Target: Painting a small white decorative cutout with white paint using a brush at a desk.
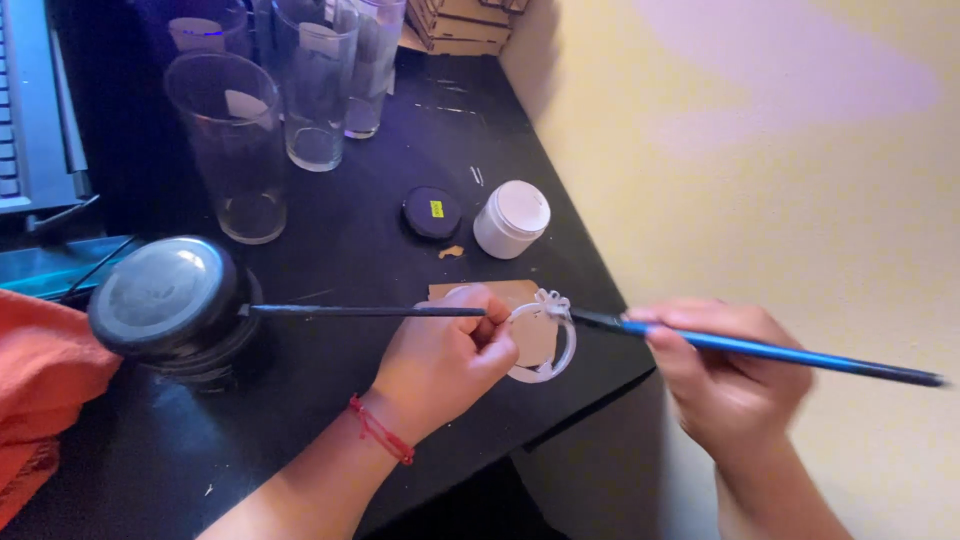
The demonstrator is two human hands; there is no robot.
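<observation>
Right hand (pixel 725 375) closed on blue paintbrush (pixel 780 350), left hand (pixel 445 360) gripping white ring (pixel 545 345).

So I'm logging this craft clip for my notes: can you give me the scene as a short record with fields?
left hand: left hand pinches a white ring-shaped ornament and a thin black stick
right hand: right hand grips a blue-handled brush, tip at the ornament
surface: black table
near the hands: small white jar, black lid beside it
left side: round black lidded pot, orange cloth
back: clear glasses
</observation>
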